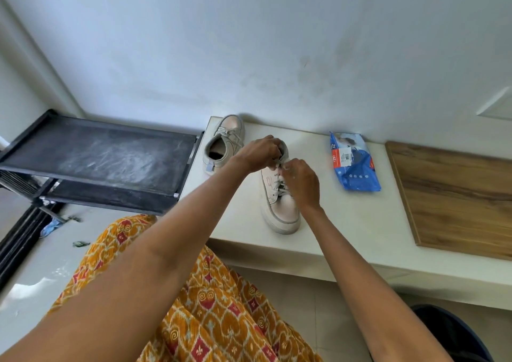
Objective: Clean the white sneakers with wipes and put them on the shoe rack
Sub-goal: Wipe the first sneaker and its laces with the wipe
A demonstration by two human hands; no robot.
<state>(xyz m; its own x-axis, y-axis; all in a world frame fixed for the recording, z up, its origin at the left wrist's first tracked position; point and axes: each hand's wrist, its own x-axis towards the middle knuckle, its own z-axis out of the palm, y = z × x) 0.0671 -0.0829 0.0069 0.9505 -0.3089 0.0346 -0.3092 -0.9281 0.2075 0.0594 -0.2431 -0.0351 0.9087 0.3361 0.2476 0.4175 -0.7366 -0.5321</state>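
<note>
While both my left hand (260, 151) and right hand (300, 180) pinch the laces (279, 165) of the near sneaker (281, 203) mid-frame on the table (346, 223), I'd tug evenly — wipes packet (353, 165) waits to its right.

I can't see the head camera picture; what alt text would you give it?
Two hands, left and right, pinch the laces of a white sneaker on a pale ledge. The second sneaker stands behind it, a blue wipes pack to the right, a black shoe rack to the left.
</note>
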